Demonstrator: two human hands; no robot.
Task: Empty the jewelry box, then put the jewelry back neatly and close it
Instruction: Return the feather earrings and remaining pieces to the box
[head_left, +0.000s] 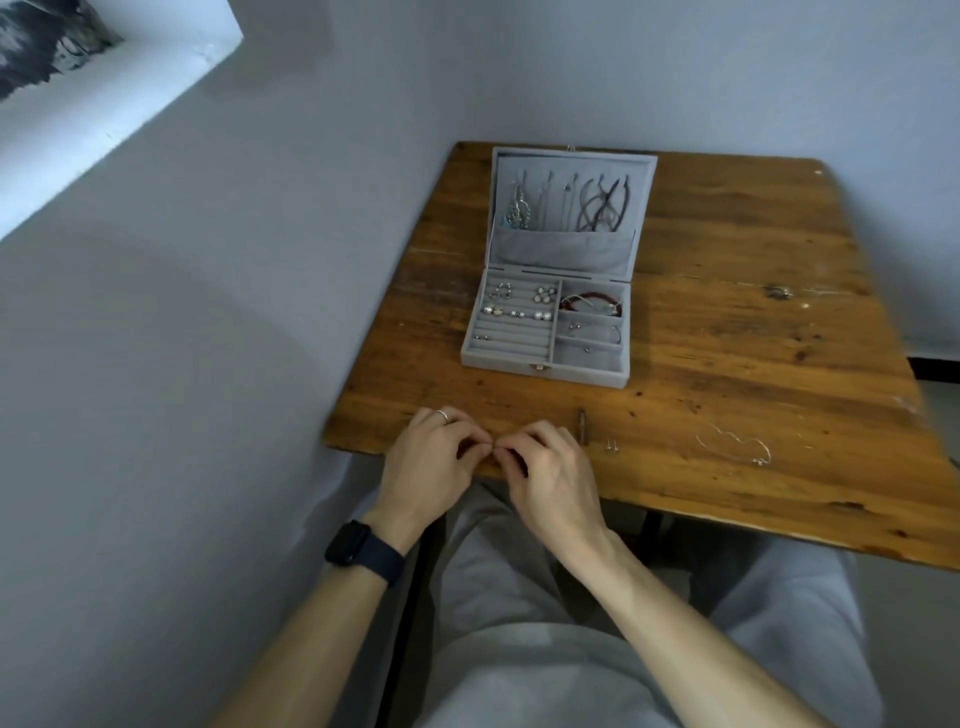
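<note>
1. The jewelry box (545, 364) sits open in the mid of the wooden table (753, 338), lid up, well apart from both hands.
2. Lots is in it yet: necklaces (597, 208) hang in the lid, earrings (519, 306) sit in the soft rows, & a red bracelet (589, 301) lies in the top R slot.
3. Out on the table: a thin chain (732, 447) over to the R, & a small earring pair (612, 445) near the R hand (550, 467).
4. The L hand (431, 457) & R hand are at the near edge of the table. Fingers of both are curled, w/ the tips pressed together where the 2 hands meet. Can't tell if a tiny piece is pinched there; too small to see.
5. Step in hand, I think: emptying, only just begun.
6. To do it well: the hands are right at the edge, so move in a bit. Then a slip lands on wood, not on the lap.
7. Lay each piece in its own spot, apart from the thin chain, so nothing tangles. Keep pairs side by side.
8. Take the necklaces 1 at a time: off the hook, then slowly out of the pocket.
</note>
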